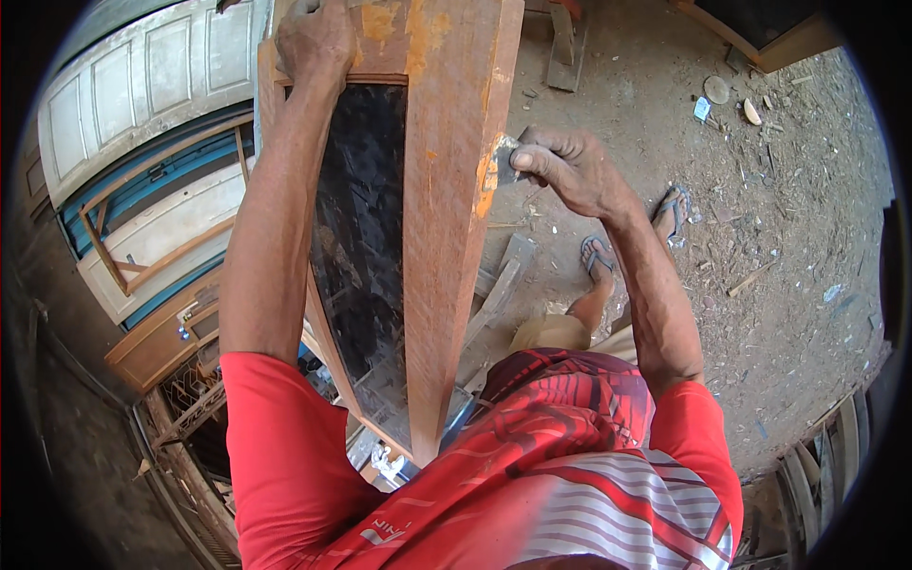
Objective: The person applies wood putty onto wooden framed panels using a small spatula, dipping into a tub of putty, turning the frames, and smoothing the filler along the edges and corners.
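Observation:
A wooden door frame (446, 190) with a dark, smudged glass pane (359, 228) stands upright in front of me. Orange filler (486, 180) is smeared along its right edge, with more patches near the top. My left hand (318, 43) is closed over the frame's upper left part; the fingertips are partly out of sight. Pinched between thumb and fingers of my right hand (565, 169) is a small, flat grey scraper (505, 160). Its blade touches the filler on the edge, and some filler sticks to it.
Old panelled doors, one white (142, 90), lean at the left beside loose wooden frames (104, 247). Wood offcuts (513, 275) lie by the door's foot. Shavings and debris litter the dirt floor (760, 218). My sandalled feet (598, 256) stand to the right.

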Available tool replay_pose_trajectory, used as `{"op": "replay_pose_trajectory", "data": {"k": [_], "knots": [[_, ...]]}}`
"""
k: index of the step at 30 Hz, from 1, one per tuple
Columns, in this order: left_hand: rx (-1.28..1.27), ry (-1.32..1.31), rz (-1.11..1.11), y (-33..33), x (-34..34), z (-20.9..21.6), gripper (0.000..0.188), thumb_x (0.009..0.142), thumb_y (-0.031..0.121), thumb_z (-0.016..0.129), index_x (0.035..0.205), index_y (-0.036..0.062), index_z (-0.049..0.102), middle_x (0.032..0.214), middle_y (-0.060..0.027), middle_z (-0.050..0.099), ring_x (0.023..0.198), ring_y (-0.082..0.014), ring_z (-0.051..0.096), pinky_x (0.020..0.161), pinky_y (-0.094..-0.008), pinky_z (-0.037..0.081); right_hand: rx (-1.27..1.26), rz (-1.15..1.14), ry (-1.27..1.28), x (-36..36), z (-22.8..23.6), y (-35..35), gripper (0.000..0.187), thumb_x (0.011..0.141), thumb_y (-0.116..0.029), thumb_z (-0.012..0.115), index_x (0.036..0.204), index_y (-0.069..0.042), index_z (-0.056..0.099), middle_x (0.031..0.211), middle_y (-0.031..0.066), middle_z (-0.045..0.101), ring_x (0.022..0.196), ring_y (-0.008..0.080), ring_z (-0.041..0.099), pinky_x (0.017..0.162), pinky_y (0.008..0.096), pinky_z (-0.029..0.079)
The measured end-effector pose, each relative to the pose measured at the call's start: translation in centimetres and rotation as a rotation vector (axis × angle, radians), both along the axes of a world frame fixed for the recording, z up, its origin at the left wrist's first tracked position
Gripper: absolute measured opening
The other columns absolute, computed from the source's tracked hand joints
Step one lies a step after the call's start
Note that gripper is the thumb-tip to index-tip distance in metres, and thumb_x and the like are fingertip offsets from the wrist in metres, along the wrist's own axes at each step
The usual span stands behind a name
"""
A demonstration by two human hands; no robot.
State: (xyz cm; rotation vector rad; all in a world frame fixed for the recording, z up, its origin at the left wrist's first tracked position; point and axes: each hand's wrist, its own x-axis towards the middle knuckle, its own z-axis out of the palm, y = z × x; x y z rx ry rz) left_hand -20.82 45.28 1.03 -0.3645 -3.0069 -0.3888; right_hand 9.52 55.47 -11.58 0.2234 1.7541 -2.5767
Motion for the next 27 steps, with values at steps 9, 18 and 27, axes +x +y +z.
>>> {"op": "replay_pose_trajectory", "data": {"k": [9,18,27], "knots": [[-0.040,0.108,0.042,-1.9,-1.9,-1.4,0.069,0.092,0.059,0.059,0.118,-0.0028,0.075,0.125,-0.0295,0.071,0.121,-0.0463,0.065,0.105,-0.0505,0.047,0.048,-0.238,-0.294,3.7,-0.5,-1.7,0.046,0.110,-0.045,0.061,0.084,-0.006,0.064,0.067,-0.0022,0.054,0.064,0.0073,0.049,0.058,0.0286,0.039],[-0.178,0.057,0.093,1.7,1.6,0.5,0.075,0.091,0.066,0.055,0.130,0.0052,0.074,0.138,-0.0258,0.068,0.132,-0.0447,0.061,0.112,-0.0589,0.041,-0.326,-0.188,-0.416,3.7,8.9,-2.9,0.047,0.111,-0.046,0.056,0.086,-0.006,0.062,0.069,-0.0011,0.057,0.058,0.0085,0.053,0.052,0.0283,0.042],[-0.172,0.056,0.112,2.1,1.1,0.3,0.072,0.091,0.066,0.055,0.131,0.0094,0.075,0.140,-0.0227,0.068,0.134,-0.0427,0.059,0.114,-0.0605,0.039,-0.364,-0.155,-0.508,7.6,9.1,-9.6,0.050,0.111,-0.049,0.053,0.084,-0.007,0.060,0.065,-0.0009,0.057,0.054,0.0091,0.055,0.047,0.0284,0.041]]}}
